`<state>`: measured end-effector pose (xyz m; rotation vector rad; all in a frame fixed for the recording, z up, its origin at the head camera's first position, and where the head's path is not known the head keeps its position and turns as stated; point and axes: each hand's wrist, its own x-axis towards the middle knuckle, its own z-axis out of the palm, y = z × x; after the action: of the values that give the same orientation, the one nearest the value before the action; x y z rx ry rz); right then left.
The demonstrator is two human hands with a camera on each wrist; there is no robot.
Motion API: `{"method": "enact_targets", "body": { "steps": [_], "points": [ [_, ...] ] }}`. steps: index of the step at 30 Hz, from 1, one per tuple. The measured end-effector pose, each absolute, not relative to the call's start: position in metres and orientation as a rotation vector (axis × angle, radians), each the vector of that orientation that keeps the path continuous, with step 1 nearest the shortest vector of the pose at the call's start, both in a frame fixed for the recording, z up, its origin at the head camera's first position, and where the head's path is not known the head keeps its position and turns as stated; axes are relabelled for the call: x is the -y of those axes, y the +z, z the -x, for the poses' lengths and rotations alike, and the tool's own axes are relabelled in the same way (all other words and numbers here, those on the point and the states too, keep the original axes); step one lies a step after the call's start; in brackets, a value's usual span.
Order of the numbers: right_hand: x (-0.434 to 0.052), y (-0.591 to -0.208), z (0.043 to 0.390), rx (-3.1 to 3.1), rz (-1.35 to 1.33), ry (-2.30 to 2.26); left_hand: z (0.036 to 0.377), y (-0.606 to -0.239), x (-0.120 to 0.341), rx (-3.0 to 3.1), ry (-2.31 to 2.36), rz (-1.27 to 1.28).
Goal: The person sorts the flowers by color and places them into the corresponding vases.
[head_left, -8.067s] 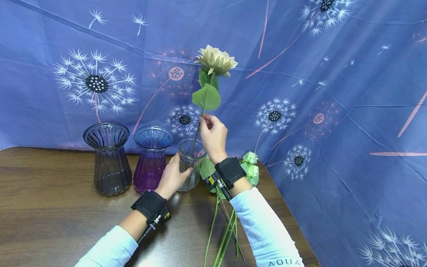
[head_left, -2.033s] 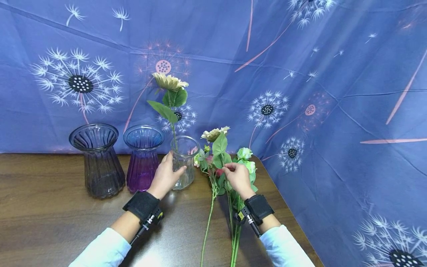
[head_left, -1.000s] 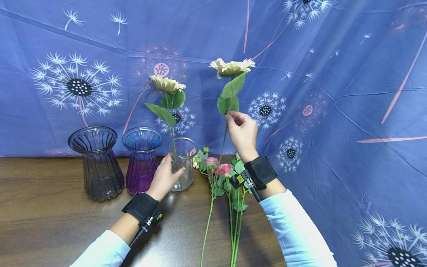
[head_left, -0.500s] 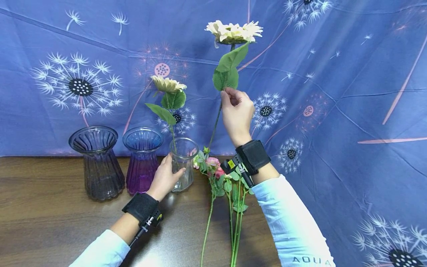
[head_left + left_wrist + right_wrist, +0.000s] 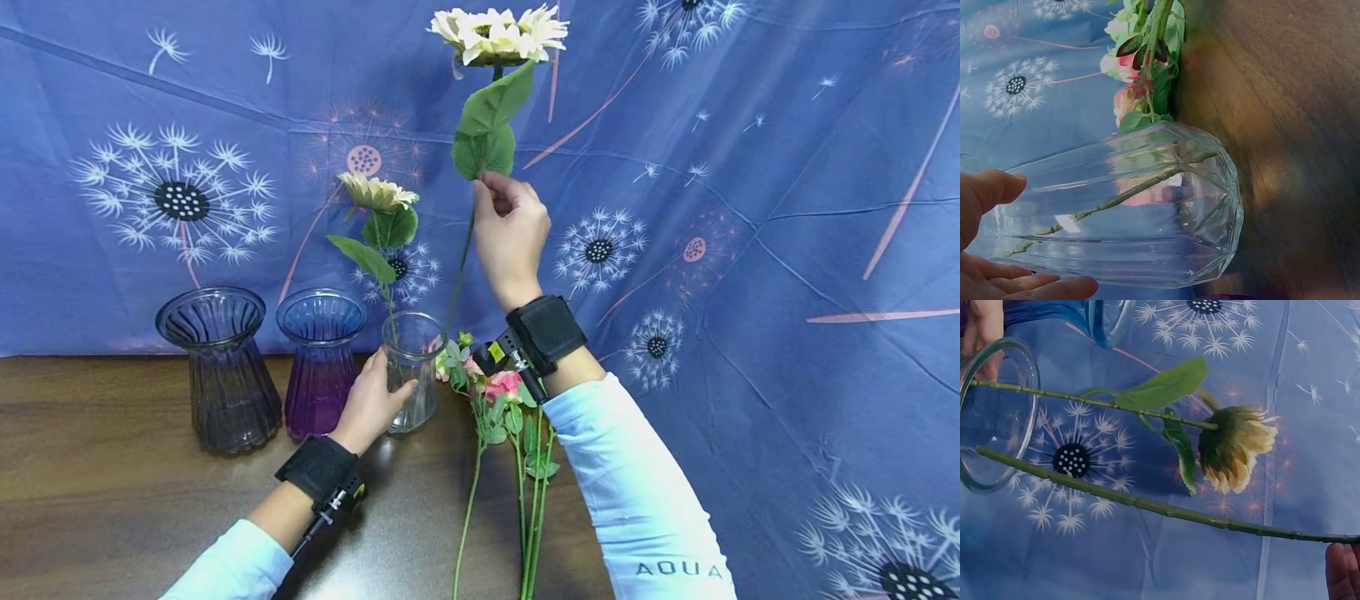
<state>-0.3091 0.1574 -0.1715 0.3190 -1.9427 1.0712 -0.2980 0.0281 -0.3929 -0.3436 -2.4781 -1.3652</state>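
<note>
My left hand [image 5: 372, 398] holds the clear glass vase [image 5: 414, 333] around its side, thumb and fingers on opposite sides in the left wrist view. Inside that vase leans one cream artificial flower [image 5: 377, 193], its stem [image 5: 1141, 187] reaching down to the base. High above and to the right, my right hand [image 5: 512, 233] pinches the stem of a second cream flower [image 5: 498, 37] just below its leaves. In the right wrist view, the lower end of this second stem [image 5: 1147, 505] appears in front of the vase's rim [image 5: 1034, 394]; whether it is inside is unclear.
Left of the clear vase stand a purple-blue glass vase [image 5: 321, 367] and a dark grey glass vase [image 5: 225, 375]. Pink roses [image 5: 504, 385] with long green stems [image 5: 534, 508] lie on the wooden table [image 5: 112, 500] at right. A blue dandelion-print cloth [image 5: 750, 150] hangs behind.
The right hand took the second cream flower from the pile on the table, lifted it, and moved it left toward the clear vase. The left hand stays on the vase.
</note>
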Motion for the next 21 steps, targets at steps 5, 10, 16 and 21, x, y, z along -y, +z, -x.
{"method": "enact_targets", "body": {
  "steps": [5, 10, 16, 21],
  "points": [
    [-0.153, -0.178, 0.314, 1.927, -0.293, 1.08, 0.297, -0.393, -0.028, 2.47, -1.363, 0.343],
    [-0.149, -0.186, 0.317, 1.943, -0.287, 1.088, 0.298, -0.394, -0.028, 2.459, -1.357, 0.356],
    [-0.147, -0.194, 0.315, 1.988, -0.295, 1.107, 0.297, -0.393, -0.029, 2.481, -1.363, 0.357],
    [-0.145, -0.202, 0.316, 2.004, -0.296, 1.087, 0.297, -0.393, -0.029, 2.503, -1.361, 0.347]
  ]
}}
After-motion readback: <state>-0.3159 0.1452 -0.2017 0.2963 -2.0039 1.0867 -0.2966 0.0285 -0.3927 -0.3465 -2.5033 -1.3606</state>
